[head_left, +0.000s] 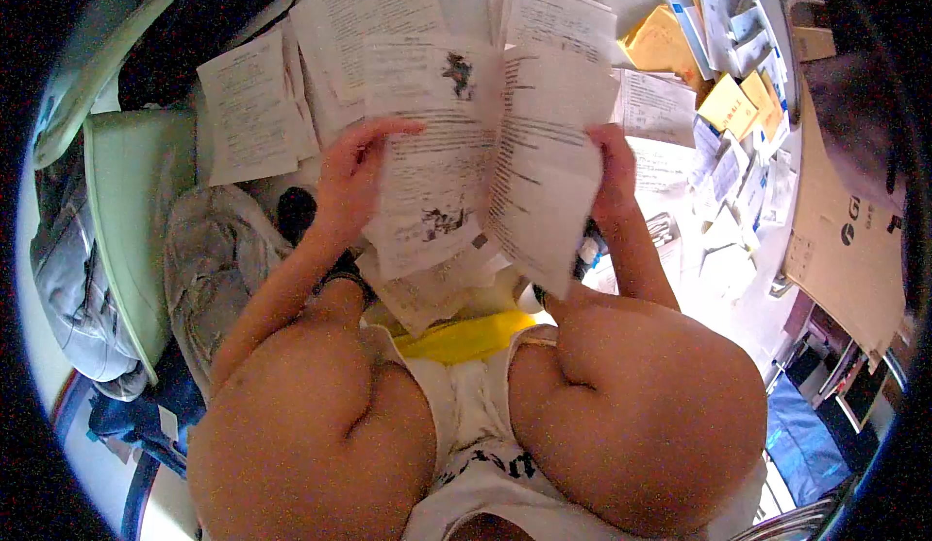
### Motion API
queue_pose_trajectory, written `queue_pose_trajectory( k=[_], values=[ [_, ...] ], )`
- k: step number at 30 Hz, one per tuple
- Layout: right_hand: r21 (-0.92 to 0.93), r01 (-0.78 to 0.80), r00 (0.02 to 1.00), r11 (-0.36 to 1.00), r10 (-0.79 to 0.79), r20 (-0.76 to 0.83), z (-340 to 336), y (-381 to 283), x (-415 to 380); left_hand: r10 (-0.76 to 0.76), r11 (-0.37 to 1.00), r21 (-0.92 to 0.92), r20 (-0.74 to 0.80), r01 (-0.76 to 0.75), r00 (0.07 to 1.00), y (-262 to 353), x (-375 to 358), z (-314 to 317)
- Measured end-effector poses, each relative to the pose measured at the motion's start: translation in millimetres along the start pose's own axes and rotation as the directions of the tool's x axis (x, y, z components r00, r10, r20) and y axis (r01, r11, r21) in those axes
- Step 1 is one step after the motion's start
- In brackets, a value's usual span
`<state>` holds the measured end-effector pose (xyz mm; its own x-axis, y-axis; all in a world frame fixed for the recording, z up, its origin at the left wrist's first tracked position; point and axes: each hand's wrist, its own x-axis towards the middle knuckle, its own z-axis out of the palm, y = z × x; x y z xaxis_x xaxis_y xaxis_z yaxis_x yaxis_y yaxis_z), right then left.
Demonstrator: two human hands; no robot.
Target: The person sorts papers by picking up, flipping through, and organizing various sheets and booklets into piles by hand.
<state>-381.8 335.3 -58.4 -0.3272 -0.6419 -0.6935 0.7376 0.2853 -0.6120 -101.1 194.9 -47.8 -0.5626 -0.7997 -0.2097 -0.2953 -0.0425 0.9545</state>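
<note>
My left hand point(351, 167) grips the left edge of a printed sheet point(432, 167) that bears text and two dark pictures, its index finger stretched over the paper. On the other side, my right hand point(614, 167) is closed on the right edge of a second printed sheet point(544, 152), which hangs slightly curved. The two sheets meet in the middle; whether they are joined cannot be told. Below them lie more crumpled papers point(422, 298) and something yellow point(466, 335) between my legs.
Printed papers point(254, 114) lie spread beyond the hands. At the right are yellow envelopes point(728, 106) and a pile of mail, then a cardboard box point(845, 240). A pale green bin point(131, 220) and grey cloth point(218, 259) are on the left.
</note>
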Motion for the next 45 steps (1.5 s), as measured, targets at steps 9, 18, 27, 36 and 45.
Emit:
queue_pose_trajectory(
  k=[9,18,27,36,45],
  values=[
    [-0.549,0.833,0.510,-0.065,-0.291,0.809,45.2,23.1,4.3,-0.289,0.747,-0.567,0.192,0.347,0.938,-37.5,-4.0,22.9],
    [-0.700,0.038,0.999,0.714,0.000,0.055,-24.1,62.4,43.8,-0.474,0.511,-0.712,0.233,0.481,0.849,-15.3,-7.8,28.7],
    [-0.227,0.656,0.745,0.720,-0.666,0.044,-49.4,-55.8,105.0,-0.301,0.937,0.245,0.214,0.248,0.929,-84.0,-20.3,16.1],
    [-0.959,-0.006,0.557,-0.283,-0.798,0.232,-100.4,-9.6,170.7,-0.245,0.780,0.625,0.336,-0.020,0.910,-54.8,-33.3,24.9],
    [-0.969,0.181,0.454,-0.167,-0.860,0.233,-88.1,-3.7,117.3,-0.204,0.877,0.480,0.347,0.013,0.915,-142.4,-32.2,25.4]
  ],
)
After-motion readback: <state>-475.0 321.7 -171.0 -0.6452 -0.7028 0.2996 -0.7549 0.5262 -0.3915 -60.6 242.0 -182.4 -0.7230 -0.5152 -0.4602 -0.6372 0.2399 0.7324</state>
